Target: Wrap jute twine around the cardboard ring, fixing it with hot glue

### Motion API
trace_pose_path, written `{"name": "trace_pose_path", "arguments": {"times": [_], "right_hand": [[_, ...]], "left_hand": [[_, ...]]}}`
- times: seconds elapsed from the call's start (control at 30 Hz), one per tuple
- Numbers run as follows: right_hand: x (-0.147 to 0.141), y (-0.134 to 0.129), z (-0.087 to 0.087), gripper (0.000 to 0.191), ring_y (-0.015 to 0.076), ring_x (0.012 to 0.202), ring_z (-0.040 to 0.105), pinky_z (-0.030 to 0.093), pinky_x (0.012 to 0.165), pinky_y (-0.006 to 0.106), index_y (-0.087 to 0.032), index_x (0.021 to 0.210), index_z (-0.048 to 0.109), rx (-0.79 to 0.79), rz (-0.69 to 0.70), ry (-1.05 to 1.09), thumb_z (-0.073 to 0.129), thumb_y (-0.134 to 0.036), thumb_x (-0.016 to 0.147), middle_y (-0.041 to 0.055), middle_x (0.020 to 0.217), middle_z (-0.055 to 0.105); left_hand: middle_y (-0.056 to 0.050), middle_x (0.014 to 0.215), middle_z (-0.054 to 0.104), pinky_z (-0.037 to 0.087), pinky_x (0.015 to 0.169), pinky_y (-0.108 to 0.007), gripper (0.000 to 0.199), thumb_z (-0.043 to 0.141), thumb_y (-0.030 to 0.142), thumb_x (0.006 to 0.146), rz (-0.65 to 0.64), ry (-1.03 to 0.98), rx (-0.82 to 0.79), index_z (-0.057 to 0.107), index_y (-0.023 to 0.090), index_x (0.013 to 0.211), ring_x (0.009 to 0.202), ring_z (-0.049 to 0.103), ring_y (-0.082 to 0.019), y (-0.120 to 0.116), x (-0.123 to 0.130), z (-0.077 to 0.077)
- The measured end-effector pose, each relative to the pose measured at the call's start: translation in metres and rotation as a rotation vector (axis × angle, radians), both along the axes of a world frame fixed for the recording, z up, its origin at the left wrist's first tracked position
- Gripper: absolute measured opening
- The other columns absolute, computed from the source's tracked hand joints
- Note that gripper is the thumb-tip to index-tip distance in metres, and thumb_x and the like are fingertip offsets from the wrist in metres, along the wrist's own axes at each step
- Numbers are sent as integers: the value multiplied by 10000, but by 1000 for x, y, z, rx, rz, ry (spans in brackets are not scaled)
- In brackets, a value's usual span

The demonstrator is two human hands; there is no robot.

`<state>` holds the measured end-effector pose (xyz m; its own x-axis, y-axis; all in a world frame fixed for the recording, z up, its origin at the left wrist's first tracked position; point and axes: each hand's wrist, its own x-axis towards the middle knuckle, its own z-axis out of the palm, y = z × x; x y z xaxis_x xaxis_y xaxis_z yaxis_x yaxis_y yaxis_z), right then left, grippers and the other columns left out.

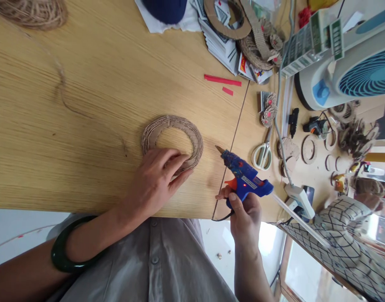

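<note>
A brown cardboard ring (197, 144) with a corrugated outer edge lies flat on the wooden table (101, 176). My left hand (157, 178) rests on the ring's near side, its fingers bent over the rim, thumb at the outer edge. To the right, my right hand (244, 209) is wrapped round the handle of a blue glue gun (242, 172). A small red light shows on the gun, and its nozzle points up and left toward the ring, apart from it. A clear glue stick (301, 220) sticks out of its back.
Twine (32, 12) lies at the upper left. Red strips (222, 80), playing cards (219, 50) and scissors (262, 156) are beyond the gun. A fan (352, 71), a power strip (301, 199) and a cable stand right. A person's checked sleeve (339, 218) is at the right.
</note>
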<state>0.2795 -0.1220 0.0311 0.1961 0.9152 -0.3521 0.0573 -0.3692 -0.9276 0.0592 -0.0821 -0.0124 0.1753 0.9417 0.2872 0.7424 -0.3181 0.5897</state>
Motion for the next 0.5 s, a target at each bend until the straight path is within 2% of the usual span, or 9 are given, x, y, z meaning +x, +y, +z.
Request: {"name": "trace_pose_path", "arguments": {"times": [0.13, 0.27, 0.37, 0.43, 0.5], "right_hand": [[0, 4, -8, 210, 104, 518, 552, 557, 584, 308, -196, 817, 575, -133, 68, 123, 729, -327, 874, -58, 619, 575], [-1, 8, -9, 195, 83, 496, 468, 564, 561, 297, -188, 829, 600, -104, 40, 86, 719, -334, 877, -69, 603, 520], [-3, 12, -6, 213, 79, 475, 421, 590, 552, 312, -197, 763, 603, -93, 23, 171, 724, -344, 860, -87, 559, 459], [-4, 14, -5, 214, 84, 497, 470, 607, 548, 313, -195, 733, 618, -91, -9, 234, 759, -328, 822, -73, 578, 514], [-5, 16, -3, 166, 111, 597, 587, 612, 534, 299, -194, 778, 659, -84, -49, 257, 781, -306, 794, -17, 749, 651]], "left_hand": [[-46, 1095, 682, 489, 930, -428, 207, 611, 233, 936, 14, 65, -4, 648, 220, 1139, 1015, 635, -246, 1, -14, 1], [-44, 1119, 685, 490, 925, -437, 215, 603, 208, 929, 8, 106, 7, 643, 233, 1139, 1034, 633, -251, 3, -24, -1], [-40, 1122, 690, 490, 945, -450, 158, 601, 180, 920, 1, 115, 3, 654, 237, 1057, 1050, 625, -255, 6, -23, -1], [-38, 1113, 692, 489, 966, -456, 117, 598, 163, 915, -1, 115, 5, 656, 236, 985, 1054, 621, -253, 8, -21, 1], [-40, 1099, 693, 491, 976, -455, 103, 598, 152, 911, -9, 110, 14, 650, 229, 956, 1046, 621, -248, 10, -19, 4]]}}
